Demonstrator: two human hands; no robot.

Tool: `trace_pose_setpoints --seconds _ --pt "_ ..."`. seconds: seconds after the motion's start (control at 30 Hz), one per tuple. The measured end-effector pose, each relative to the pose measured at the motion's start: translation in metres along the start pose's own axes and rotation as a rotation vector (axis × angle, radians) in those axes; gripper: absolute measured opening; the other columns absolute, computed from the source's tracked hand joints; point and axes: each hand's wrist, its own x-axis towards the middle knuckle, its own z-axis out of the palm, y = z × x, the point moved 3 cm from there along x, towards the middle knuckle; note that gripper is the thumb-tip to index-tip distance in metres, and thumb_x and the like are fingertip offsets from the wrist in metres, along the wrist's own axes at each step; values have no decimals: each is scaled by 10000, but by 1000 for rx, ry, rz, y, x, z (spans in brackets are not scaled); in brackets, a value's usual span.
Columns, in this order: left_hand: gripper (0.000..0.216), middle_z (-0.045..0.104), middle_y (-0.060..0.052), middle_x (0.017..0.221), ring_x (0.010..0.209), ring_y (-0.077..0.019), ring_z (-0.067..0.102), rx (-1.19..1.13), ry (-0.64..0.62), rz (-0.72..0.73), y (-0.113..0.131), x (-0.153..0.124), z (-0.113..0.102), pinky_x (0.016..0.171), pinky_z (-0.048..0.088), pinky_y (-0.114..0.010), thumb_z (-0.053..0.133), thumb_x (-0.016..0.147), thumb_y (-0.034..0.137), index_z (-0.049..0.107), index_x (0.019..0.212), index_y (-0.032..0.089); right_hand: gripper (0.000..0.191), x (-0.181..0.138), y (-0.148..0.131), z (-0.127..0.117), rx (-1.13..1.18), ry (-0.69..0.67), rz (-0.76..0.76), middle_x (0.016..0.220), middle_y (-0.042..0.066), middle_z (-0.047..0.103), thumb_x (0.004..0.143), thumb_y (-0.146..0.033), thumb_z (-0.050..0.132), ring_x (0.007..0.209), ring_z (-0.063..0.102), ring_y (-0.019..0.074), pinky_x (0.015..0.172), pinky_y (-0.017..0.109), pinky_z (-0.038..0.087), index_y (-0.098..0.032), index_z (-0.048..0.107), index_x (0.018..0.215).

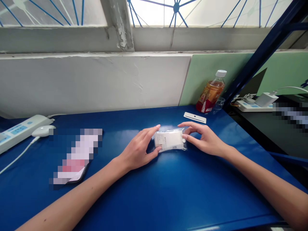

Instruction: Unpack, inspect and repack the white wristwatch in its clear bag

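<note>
A small white packet [171, 140] in clear plastic wrap, with fine print on its left part, is between my hands just above or on the blue tabletop; I cannot tell which. My left hand [137, 149] grips its left end, the thumb at the lower corner and the fingers along the upper side. At the other end my right hand [204, 138] has its thumb pressed on the packet's edge. The right index finger arches over the upper corner, and the other fingers are partly hidden behind.
The blue table [154, 195] meets a wall at the back. A drink bottle [209, 95] and a flat white strip [194, 117] are at the back right. On the left lie a phone [78, 157], a white charging puck [43, 131] and a power strip [24, 130].
</note>
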Motion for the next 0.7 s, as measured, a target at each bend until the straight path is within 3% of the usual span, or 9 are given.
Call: trace_pose_setpoints --seconds 0.13,0.2,0.37,0.5,0.7 --pt "433 607 -157 1266 1166 -282 583 15 -73 45 0 2 3 964 520 -432 632 921 291 507 1316 166 256 1 3 6 -88 -71 17 778 5 721 944 -333 553 663 640 157 629 277 504 -214 645 1151" --pt "418 620 -155 1244 1148 -288 588 5 -124 32 -1 2 4 956 523 -444 647 914 344 541 1274 162 247 1 3 7 -166 -76 -19 802 22 718 949 -335 544 698 643 170 640 289 503 -202 657 1125" --pt "589 605 -176 1286 1208 -316 550 1 -206 -43 -4 4 5 985 503 -475 670 879 499 521 1324 142 381 -1 2 1 -466 -50 -172 1010 132 677 938 -412 552 922 644 268 788 407 538 -151 647 1198" --pt "589 599 -164 1314 1262 -326 516 28 -269 -57 -4 5 6 1035 465 -485 623 898 530 528 1338 151 594 -2 1 2 -503 -186 -262 1357 178 573 882 -531 613 1212 564 323 996 467 497 -148 570 1334" --pt "818 546 -219 1388 1334 -387 446 116 -256 -165 -8 3 8 1081 410 -556 626 816 682 508 1363 85 735 -2 6 6 -531 -257 -246 1436 189 540 860 -611 602 1338 481 356 1083 520 439 -105 535 1388"
